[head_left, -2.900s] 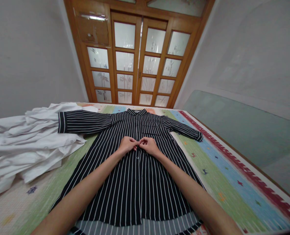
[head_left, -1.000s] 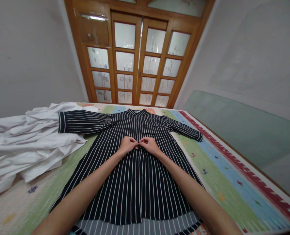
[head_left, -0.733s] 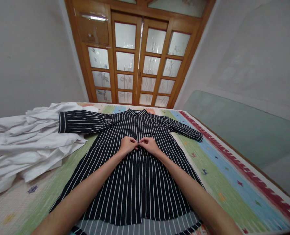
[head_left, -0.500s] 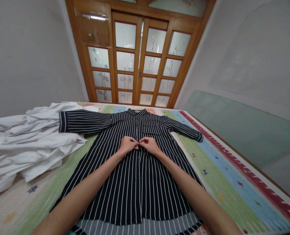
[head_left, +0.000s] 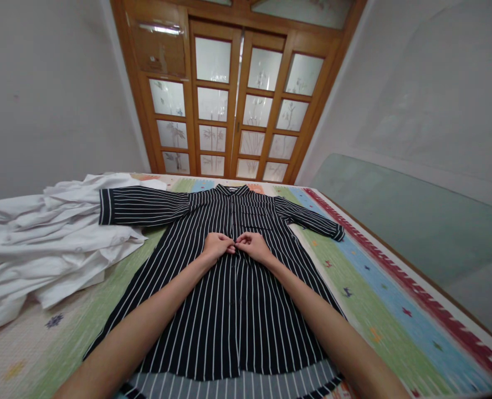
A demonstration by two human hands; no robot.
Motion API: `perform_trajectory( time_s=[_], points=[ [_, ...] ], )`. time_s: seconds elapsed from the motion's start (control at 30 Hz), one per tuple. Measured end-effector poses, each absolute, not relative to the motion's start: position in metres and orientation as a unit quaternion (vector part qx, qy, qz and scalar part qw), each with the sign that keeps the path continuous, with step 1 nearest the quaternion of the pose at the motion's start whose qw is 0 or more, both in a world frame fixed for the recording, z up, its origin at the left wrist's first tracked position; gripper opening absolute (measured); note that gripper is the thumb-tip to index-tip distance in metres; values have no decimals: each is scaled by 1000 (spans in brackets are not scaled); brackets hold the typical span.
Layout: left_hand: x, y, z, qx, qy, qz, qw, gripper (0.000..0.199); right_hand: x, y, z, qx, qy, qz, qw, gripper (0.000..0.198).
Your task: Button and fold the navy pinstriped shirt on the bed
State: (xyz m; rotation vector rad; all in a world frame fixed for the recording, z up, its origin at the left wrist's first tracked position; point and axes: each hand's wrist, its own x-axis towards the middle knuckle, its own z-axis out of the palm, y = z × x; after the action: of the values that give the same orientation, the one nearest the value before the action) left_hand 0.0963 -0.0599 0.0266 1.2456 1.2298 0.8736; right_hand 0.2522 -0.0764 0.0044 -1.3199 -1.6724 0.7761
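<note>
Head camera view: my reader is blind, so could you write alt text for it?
A person's left hand and right hand pinch the front of a black, white-striped shirt spread on a patterned cover. Crumpled white cloth lies partly under one sleeve; wooden doors stand beyond.

Both forearms [head_left: 148, 324] extend forward, left grip [head_left: 218, 245] and right grip [head_left: 252, 246] pinched close together.

I'm standing in what looks like a bedroom in a home: a colourful patterned cover [head_left: 366, 299], a pale green panel [head_left: 399, 210] along its right edge, a striped shirt [head_left: 204, 321] laid across it, and wooden doors [head_left: 232, 105] with plant-decorated panes [head_left: 213, 137] beyond its far edge
</note>
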Motion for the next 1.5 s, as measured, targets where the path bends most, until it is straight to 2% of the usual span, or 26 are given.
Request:
perform_trajectory(
  time_s=[0.43, 0.9, 1.1, 1.33, 1.5],
  points=[
    [94, -57, 21, 577, 515, 366, 518, 15, 248, -81, 13, -572, -672, 244, 402, 3],
    [94, -59, 22, 630, 509, 373, 452, 10, 249, -77, 9, -558, -682, 231, 413, 1],
    [94, -57, 17, 632, 510, 377, 445, 11, 251, -76, 6, -531, -692, 260, 415, 4],
    [93, -57, 17, 654, 501, 384, 417, 9, 249, -76, 9, -573, -675, 219, 410, 2],
    [92, -62, 21, 671, 488, 391, 399, 9, 253, -74, 10, -550, -669, 261, 426, 2]
  ],
)
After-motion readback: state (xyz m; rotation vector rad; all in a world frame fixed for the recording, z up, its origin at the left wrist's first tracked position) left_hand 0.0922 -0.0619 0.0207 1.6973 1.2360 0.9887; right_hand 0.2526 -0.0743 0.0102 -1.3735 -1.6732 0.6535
